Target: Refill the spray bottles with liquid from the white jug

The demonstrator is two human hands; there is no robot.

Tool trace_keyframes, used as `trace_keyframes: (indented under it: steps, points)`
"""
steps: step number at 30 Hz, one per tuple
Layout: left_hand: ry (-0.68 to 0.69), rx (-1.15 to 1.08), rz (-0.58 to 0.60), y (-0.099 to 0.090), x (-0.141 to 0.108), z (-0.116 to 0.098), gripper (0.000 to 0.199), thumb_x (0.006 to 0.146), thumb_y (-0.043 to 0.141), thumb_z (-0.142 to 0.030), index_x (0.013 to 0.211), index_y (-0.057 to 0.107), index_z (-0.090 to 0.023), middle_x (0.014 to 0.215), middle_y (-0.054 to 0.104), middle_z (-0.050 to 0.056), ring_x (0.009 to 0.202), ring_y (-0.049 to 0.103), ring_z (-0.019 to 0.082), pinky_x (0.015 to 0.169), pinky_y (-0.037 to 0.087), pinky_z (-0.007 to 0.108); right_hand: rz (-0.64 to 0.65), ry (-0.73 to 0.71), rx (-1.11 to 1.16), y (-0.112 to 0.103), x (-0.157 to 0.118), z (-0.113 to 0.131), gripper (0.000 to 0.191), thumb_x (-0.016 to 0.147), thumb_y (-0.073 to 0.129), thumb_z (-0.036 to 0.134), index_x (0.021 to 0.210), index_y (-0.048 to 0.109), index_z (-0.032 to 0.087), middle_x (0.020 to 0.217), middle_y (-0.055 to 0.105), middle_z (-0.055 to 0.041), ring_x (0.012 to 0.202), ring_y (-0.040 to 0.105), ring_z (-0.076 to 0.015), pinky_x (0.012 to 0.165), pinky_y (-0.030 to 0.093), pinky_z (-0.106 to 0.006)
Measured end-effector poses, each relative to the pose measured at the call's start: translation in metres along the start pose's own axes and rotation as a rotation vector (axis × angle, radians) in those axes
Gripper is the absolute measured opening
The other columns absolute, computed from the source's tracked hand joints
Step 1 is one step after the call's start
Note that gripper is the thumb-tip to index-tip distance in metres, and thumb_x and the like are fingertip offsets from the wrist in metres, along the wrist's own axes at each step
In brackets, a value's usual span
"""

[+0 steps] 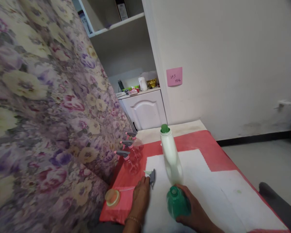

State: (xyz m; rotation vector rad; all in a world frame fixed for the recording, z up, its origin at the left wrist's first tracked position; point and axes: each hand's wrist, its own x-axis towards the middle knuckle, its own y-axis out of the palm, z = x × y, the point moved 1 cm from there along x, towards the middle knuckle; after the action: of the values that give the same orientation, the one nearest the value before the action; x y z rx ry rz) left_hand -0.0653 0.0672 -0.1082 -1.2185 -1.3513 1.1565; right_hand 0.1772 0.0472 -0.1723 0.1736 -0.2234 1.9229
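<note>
My right hand (195,208) is wrapped around a green bottle (178,205) whose neck faces up with no cap on it. At the left, my left hand (142,192) has its fingers closed on a grey spray head (152,177); a thin pale tube (126,189) sticks out on the hand's other side. Just beyond the green bottle stands a tall pale bottle (171,155) with a handle and a green piece in its mouth. Several clear spray bottles (132,165) with grey and pink triggers line the table's left side.
A round yellowish container (113,197) lies on the red cloth (192,140) near the left edge. White paper (210,191) covers the middle and right. A floral curtain (50,113) hangs close on the left. The wall bears a pink note (174,77).
</note>
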Motion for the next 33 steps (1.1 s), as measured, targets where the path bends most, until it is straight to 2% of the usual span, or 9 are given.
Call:
trace_keyframes:
  steps: [4, 7, 13, 19, 21, 26, 28, 30, 33]
  points:
    - [0.004, 0.048, 0.009, 0.008, 0.003, 0.003, 0.040, 0.088, 0.035, -0.008, 0.118, 0.060, -0.020, 0.114, 0.063, 0.008, 0.104, 0.057, 0.021, 0.089, 0.042, 0.030, -0.007, 0.040, -0.019, 0.000, -0.001, 0.003, 0.091, 0.049, 0.077, 0.010, 0.132, 0.045, 0.026, 0.136, 0.053, -0.0102, 0.128, 0.047, -0.0350, 0.108, 0.033, -0.049]
    - [-0.004, 0.065, -0.005, 0.013, 0.003, 0.006, 0.043, 0.089, 0.034, -0.007, 0.121, 0.059, -0.022, 0.118, 0.063, 0.007, 0.107, 0.057, 0.021, 0.090, 0.042, 0.030, 0.001, 0.043, -0.019, 0.001, -0.002, 0.003, 0.092, 0.049, 0.078, 0.012, 0.133, 0.045, 0.025, 0.137, 0.052, -0.0104, 0.128, 0.047, -0.0348, 0.108, 0.035, -0.047]
    - [-0.038, 0.091, -0.085, 0.024, -0.001, 0.013, 0.047, 0.089, 0.033, -0.004, 0.130, 0.054, -0.013, 0.131, 0.059, 0.013, 0.119, 0.054, 0.024, 0.099, 0.041, 0.035, -0.015, 0.092, -0.046, 0.001, -0.001, 0.002, 0.093, 0.047, 0.075, 0.011, 0.134, 0.045, 0.024, 0.138, 0.052, -0.0102, 0.129, 0.045, -0.0355, 0.108, 0.034, -0.046]
    - [-0.019, 0.093, -0.176, 0.037, -0.002, 0.019, 0.051, 0.086, 0.034, 0.002, 0.130, 0.053, -0.015, 0.133, 0.059, 0.011, 0.122, 0.054, 0.021, 0.102, 0.042, 0.034, 0.009, 0.104, -0.020, 0.003, 0.005, 0.013, 0.094, 0.047, 0.070, 0.006, 0.134, 0.041, 0.025, 0.137, 0.052, -0.0104, 0.129, 0.046, -0.0336, 0.109, 0.034, -0.045]
    - [-0.020, 0.093, -0.231, 0.043, -0.004, 0.021, 0.051, 0.086, 0.033, 0.003, 0.131, 0.052, -0.014, 0.134, 0.057, 0.012, 0.124, 0.052, 0.021, 0.104, 0.041, 0.036, -0.002, 0.109, -0.023, 0.009, 0.009, 0.019, 0.095, 0.045, 0.070, 0.003, 0.133, 0.041, 0.024, 0.137, 0.052, -0.0107, 0.128, 0.047, -0.0328, 0.109, 0.034, -0.044]
    - [0.058, -0.068, -0.505, 0.072, -0.018, 0.025, 0.045, 0.089, 0.033, -0.006, 0.129, 0.053, -0.014, 0.128, 0.061, 0.014, 0.122, 0.054, 0.025, 0.104, 0.043, 0.045, -0.005, 0.125, -0.058, 0.024, 0.020, 0.022, 0.097, 0.044, 0.072, 0.002, 0.133, 0.040, 0.022, 0.138, 0.050, -0.0119, 0.127, 0.047, -0.0332, 0.109, 0.035, -0.045]
    - [0.100, -0.205, -0.485, 0.085, -0.025, 0.025, 0.043, 0.091, 0.033, -0.014, 0.129, 0.054, -0.017, 0.129, 0.062, 0.012, 0.123, 0.054, 0.025, 0.106, 0.043, 0.044, -0.007, 0.120, -0.070, 0.026, 0.021, 0.018, 0.097, 0.045, 0.073, 0.004, 0.134, 0.040, 0.022, 0.139, 0.049, -0.0117, 0.130, 0.044, -0.0343, 0.111, 0.032, -0.046]
    - [0.108, -0.344, -0.396, 0.096, -0.031, 0.023, 0.042, 0.093, 0.032, -0.021, 0.128, 0.056, -0.018, 0.132, 0.062, 0.012, 0.126, 0.053, 0.023, 0.109, 0.042, 0.041, -0.016, 0.139, -0.082, 0.027, 0.020, 0.015, 0.097, 0.045, 0.074, 0.005, 0.135, 0.040, 0.023, 0.140, 0.049, -0.0113, 0.131, 0.044, -0.0348, 0.111, 0.032, -0.046]
    - [0.098, -0.526, -0.300, 0.103, -0.035, 0.017, 0.044, 0.094, 0.030, -0.027, 0.125, 0.059, -0.016, 0.131, 0.062, 0.014, 0.126, 0.054, 0.025, 0.110, 0.042, 0.041, -0.037, 0.181, -0.113, 0.027, 0.018, 0.014, 0.098, 0.045, 0.077, 0.006, 0.135, 0.041, 0.025, 0.138, 0.050, -0.0098, 0.128, 0.046, -0.0346, 0.109, 0.035, -0.045]
